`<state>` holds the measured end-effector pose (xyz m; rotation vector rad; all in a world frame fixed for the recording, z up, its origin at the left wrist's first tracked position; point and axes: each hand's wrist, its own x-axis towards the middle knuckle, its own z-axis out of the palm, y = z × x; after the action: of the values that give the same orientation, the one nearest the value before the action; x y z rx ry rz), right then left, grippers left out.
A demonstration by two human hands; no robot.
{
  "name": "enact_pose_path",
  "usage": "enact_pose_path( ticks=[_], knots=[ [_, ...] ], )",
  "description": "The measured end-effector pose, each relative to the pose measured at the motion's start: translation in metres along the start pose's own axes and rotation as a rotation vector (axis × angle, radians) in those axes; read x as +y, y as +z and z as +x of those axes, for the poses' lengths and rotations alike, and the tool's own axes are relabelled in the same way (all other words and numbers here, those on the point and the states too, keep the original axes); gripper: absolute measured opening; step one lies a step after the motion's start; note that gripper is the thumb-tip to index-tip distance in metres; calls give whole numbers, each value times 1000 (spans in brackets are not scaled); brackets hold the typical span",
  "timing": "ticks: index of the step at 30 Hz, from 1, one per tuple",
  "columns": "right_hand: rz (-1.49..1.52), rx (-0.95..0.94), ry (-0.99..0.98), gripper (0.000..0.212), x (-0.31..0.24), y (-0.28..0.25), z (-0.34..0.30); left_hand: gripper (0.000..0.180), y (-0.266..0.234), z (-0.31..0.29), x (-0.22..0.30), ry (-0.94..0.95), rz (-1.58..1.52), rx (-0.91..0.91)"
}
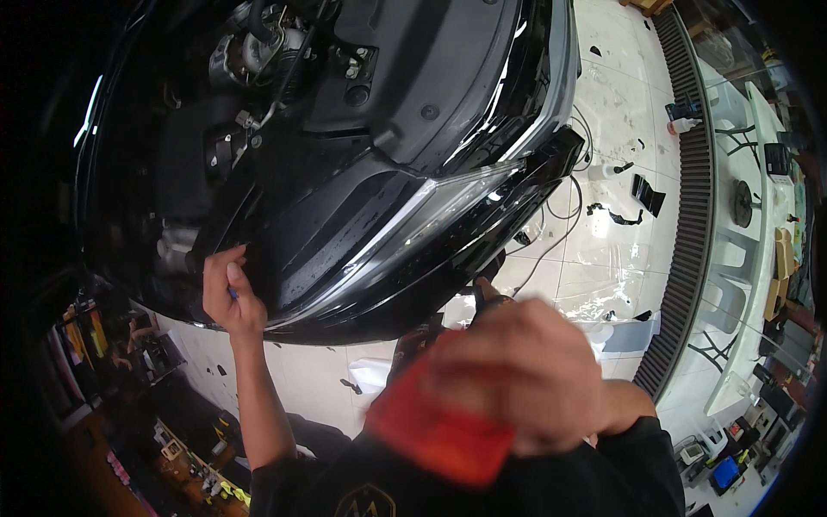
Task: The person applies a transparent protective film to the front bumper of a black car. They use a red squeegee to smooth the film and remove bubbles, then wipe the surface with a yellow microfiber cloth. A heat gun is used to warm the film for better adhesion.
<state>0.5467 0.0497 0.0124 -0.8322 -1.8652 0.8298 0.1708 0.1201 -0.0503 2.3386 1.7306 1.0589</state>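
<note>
In front of me is a black car point(345, 207) with its bonnet up and its engine bay exposed. Its long headlight point(431, 215) and the black panel beside it carry wet drops. My left hand point(233, 293) is at the fender edge, fingers curled in a pinch; a small blue spot shows between them, but what they grip is too dark to make out. Close to my chest, my right hand point(534, 370) is wrapped round a red flat rectangular piece point(439, 422), stiff-looking and smeared by motion. It is held apart from the car.
Black scraps point(646, 195), a spray bottle point(607, 171) and a thin hose point(560, 233) lie on the wet tiled floor point(594, 284). A dark drain grate point(696, 172) runs along the right. Beyond it stand folding tables point(741, 345). Cluttered shelves point(95, 345) are at lower left.
</note>
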Motion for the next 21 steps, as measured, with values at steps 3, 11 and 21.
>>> enact_pose_path(
  ticks=[3,11,21],
  knots=[
    [80,66,-85,21,-34,-12,5,31,0,-1,-1,7,10,1],
    [110,316,-356,32,-20,-14,-3,28,3,2,1,36,93,-10],
    [220,86,368,35,96,25,-61,33,0,6,14,59,181,22]
  ],
)
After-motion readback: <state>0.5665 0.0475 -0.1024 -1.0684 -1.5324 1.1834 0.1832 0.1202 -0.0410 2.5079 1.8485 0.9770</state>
